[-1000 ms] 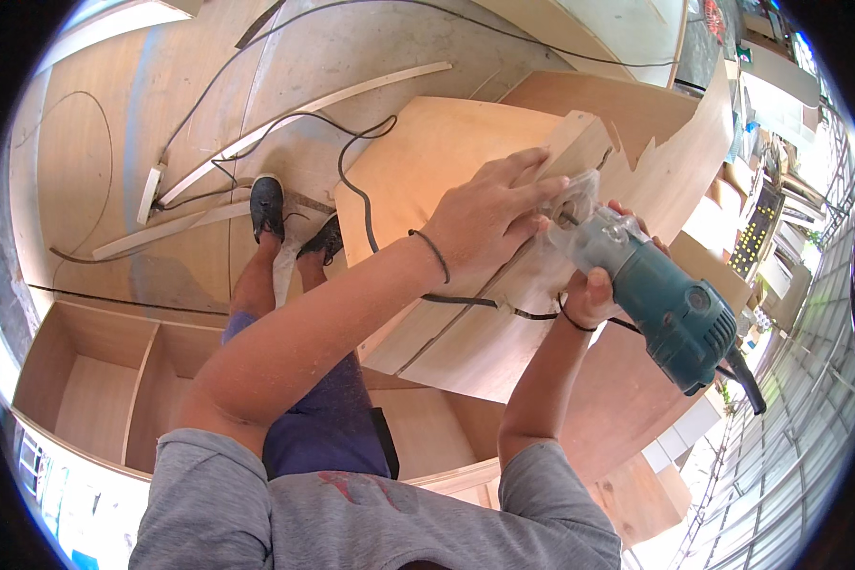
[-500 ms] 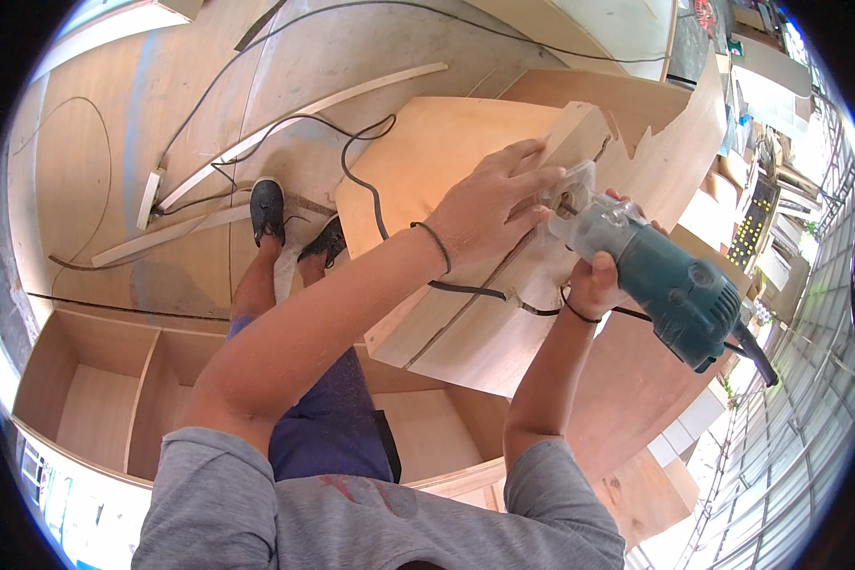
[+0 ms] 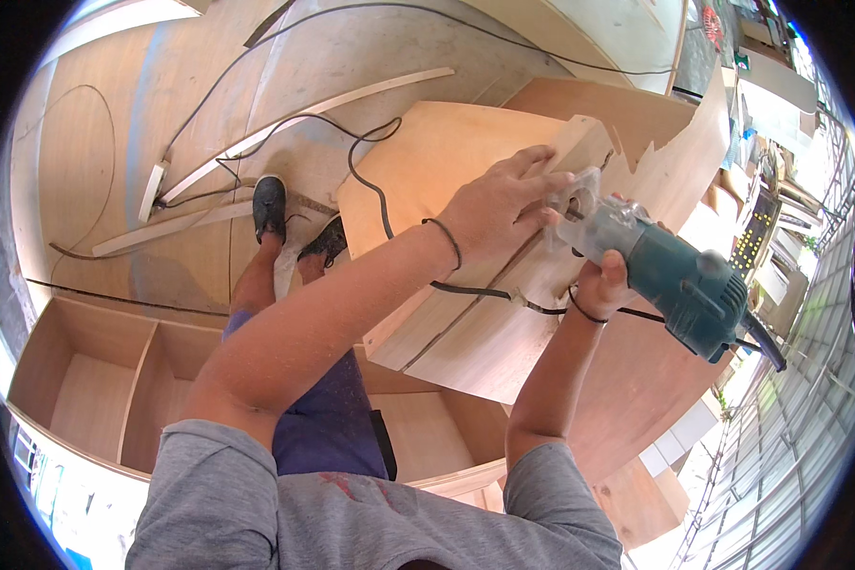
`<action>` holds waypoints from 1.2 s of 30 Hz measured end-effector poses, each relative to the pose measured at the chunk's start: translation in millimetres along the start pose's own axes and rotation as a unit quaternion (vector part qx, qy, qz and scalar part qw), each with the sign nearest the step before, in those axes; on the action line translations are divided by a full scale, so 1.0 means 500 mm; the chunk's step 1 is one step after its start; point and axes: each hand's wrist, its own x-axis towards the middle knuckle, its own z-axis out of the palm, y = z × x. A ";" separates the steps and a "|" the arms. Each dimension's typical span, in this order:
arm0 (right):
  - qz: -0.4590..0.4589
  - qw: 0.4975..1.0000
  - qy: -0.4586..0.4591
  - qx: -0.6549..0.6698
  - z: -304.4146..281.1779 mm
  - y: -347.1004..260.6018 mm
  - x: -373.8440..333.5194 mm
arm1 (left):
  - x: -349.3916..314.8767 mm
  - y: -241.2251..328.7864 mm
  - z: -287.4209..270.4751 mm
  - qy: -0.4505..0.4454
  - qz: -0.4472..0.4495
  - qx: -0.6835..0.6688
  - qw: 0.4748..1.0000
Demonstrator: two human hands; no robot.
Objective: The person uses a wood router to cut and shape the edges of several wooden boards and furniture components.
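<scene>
My right hand (image 3: 606, 281) is closed around a teal trim router (image 3: 689, 285) with a clear plastic base (image 3: 579, 204). The router lies tilted, its base against the edge of a pale wooden panel (image 3: 475, 328) and its cord end toward the right. My left hand (image 3: 503, 204) reaches across from the left with fingers stretched out, the fingertips at the clear base. Under that hand runs a dark slot along the panel. A light wood strip (image 3: 581, 142) lies just beyond the left fingers. The router bit is hard to make out inside the base.
A black cord (image 3: 380, 195) loops over an orange-toned board (image 3: 446, 142). Wooden strips (image 3: 304, 119) lie on the floor by my shoes (image 3: 269, 209). An open wooden cabinet carcass (image 3: 95, 380) stands at the lower left. A panel with a jagged edge (image 3: 670, 157) rises at the far right.
The view has shifted slightly. The router's rear end has swung a little up and to the right, while both hands keep nearly the same place on the work.
</scene>
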 end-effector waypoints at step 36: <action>-0.005 0.999 0.035 0.009 -0.006 0.013 -0.012 | 0.007 0.022 -0.002 0.003 -0.020 0.074 0.997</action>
